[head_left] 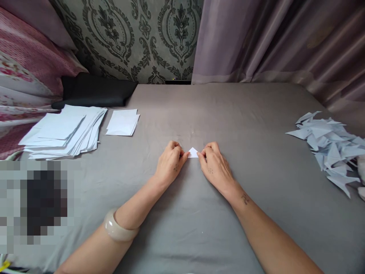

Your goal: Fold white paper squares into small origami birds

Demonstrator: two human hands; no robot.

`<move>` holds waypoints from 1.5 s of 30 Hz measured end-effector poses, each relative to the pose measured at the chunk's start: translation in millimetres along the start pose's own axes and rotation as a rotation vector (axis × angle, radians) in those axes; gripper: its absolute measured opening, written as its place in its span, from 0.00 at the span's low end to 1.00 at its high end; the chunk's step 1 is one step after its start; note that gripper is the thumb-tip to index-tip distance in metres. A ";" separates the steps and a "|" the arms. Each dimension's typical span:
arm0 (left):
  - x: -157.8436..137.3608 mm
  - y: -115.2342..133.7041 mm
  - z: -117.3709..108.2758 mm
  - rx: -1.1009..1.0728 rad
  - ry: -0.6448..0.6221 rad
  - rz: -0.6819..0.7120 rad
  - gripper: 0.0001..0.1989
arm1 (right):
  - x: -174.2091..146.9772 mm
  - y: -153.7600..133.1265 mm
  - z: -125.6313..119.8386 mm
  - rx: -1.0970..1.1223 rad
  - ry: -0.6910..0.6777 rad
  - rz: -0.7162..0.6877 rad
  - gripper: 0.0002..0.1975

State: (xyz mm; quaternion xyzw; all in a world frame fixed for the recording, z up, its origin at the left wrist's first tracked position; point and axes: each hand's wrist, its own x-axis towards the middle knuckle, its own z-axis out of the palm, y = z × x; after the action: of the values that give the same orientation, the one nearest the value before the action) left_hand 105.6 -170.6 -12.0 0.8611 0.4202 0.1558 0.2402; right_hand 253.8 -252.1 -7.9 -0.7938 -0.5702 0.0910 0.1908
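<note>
A small piece of folded white paper [193,153] lies at the middle of the grey cloth, its visible part a triangle with the tip pointing away from me. My left hand [172,161] pinches its left corner between thumb and curled fingers. At the opposite corner, my right hand [216,164] pinches it in the same way. The fingers cover both ends of the paper, so its full outline is hidden. A pale bangle [119,228] circles my left forearm.
Stacked white paper sheets [65,131] lie at the left, beside a smaller stack of paper squares [123,122]. Behind them rests a black folded item [99,90]. Folded paper pieces with pointed ends [330,142] are heaped at the right. Purple curtains [242,42] hang behind the cloth-covered surface [199,236].
</note>
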 end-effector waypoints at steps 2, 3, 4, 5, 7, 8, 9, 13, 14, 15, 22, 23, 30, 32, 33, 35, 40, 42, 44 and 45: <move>-0.2 0.6 -0.9 0.023 -0.009 0.009 0.12 | 0.2 0.5 0.6 0.016 0.004 -0.002 0.11; -0.3 0.4 -1.0 0.029 -0.008 0.017 0.12 | 0.3 0.8 1.0 0.027 0.008 -0.005 0.11; -0.5 -0.1 -0.8 0.031 -0.001 0.027 0.12 | 0.4 1.3 1.1 0.038 0.012 -0.008 0.10; -0.7 -0.8 -0.4 0.030 0.007 0.039 0.12 | 0.3 2.0 1.1 0.045 0.015 -0.010 0.10; -1.1 -2.4 0.3 0.024 0.020 0.059 0.12 | -0.1 4.1 0.0 0.051 0.015 -0.007 0.09; -1.2 -3.0 0.6 0.022 0.022 0.066 0.12 | -0.3 5.6 -1.2 0.055 0.012 -0.002 0.08; -1.2 -3.5 0.6 0.020 0.022 0.069 0.12 | -0.5 7.3 -2.8 0.061 0.006 0.004 0.07; -0.2 -4.8 0.3 0.020 0.004 0.057 0.12 | 0.0 13.2 -10.4 0.106 -0.046 0.028 0.05; 0.4 -5.3 0.4 0.021 -0.001 0.053 0.12 | 0.3 13.7 -11.7 0.113 -0.056 0.029 0.05; 1.0 -6.0 0.8 0.020 -0.005 0.053 0.12 | 0.4 13.5 -12.4 0.116 -0.060 0.021 0.04; 3.2 -9.5 5.1 0.019 0.028 0.100 0.11 | -12.7 -3.6 -7.7 -0.101 -0.019 -0.333 0.17; 2.6 -9.2 5.4 0.023 0.028 0.100 0.11 | -16.1 -6.9 -7.2 -0.158 -0.029 -0.355 0.18; -2.7 -7.4 7.5 0.116 0.151 0.127 0.11 | -32.6 -23.5 -7.8 -0.378 -0.056 -0.336 0.21; -3.0 -8.0 8.4 0.110 0.141 0.101 0.10 | -35.0 -26.8 -7.4 -0.404 -0.048 -0.328 0.21; -3.0 -8.6 8.8 0.107 0.133 0.091 0.10 | -36.1 -28.3 -7.1 -0.413 -0.039 -0.328 0.20; -3.0 -10.5 9.4 0.106 0.126 0.086 0.10 | -38.3 -31.1 -6.2 -0.426 -0.012 -0.328 0.20; -3.7 -18.3 10.0 0.084 0.140 0.100 0.09 | -43.3 -36.7 -4.6 -0.445 0.027 -0.342 0.20; -4.1 -21.5 9.6 0.067 0.151 0.129 0.08 | -44.0 -38.0 -5.1 -0.450 0.018 -0.345 0.21; -4.7 -23.3 8.5 0.063 0.154 0.226 0.06 | -43.1 -38.4 -6.8 -0.448 0.003 -0.346 0.21; -5.2 -23.5 7.5 0.068 0.140 0.293 0.07 | -42.1 -38.1 -8.2 -0.441 -0.006 -0.345 0.20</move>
State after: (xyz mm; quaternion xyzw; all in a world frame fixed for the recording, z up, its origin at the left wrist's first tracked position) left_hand 90.7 -164.4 -31.5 0.9079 0.3107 0.2344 0.1556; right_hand 209.6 -282.7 11.9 -0.7069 -0.7037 -0.0666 0.0244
